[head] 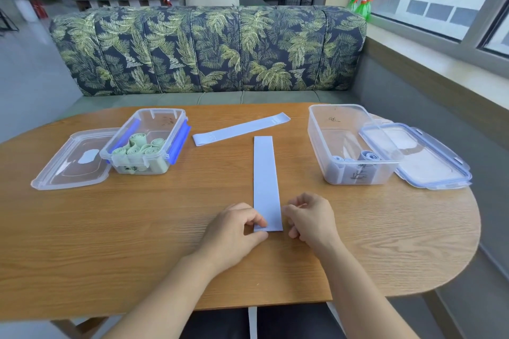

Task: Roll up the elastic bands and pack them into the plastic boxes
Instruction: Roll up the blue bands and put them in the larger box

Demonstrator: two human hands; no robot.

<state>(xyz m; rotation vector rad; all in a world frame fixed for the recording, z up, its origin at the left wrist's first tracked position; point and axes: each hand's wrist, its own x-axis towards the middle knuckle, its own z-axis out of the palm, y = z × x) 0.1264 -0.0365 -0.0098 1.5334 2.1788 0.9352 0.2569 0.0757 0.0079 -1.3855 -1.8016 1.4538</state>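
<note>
Lying flat and full length on the wooden surface (137, 228): one pale blue elastic band (265, 181), long axis running straight away from the person, near end square to the table edge. No turn made in it yet, so the step in hand looks like starting the roll.

Left hand (234, 228) pinches the near left corner between thumb and forefinger, the other fingers curled under. Right hand (309, 221) sits just beside the near right edge, fingers curled. Cannot tell whether it has a hold on the band or only touches the edge. The band's near end lies between the two hands; the rest stretches away from them.

To do it well, I judge:
- take both near corners evenly, so the first fold comes up square
- keep that first turn tight and small; a slack core would leave a fat roll
- roll away along the band, edges kept in line, or it will cone out
- hold the finished roll shut while carrying it, since elastic tends to spring open

Destination is probably the right plastic box (316, 129), where blue rolls (369, 157) already stand, its lid (429, 162) off beside it. A second flat band (239, 128) lies slantwise beyond. The left plastic box (154, 113) holds green rolls (140, 146).
</note>
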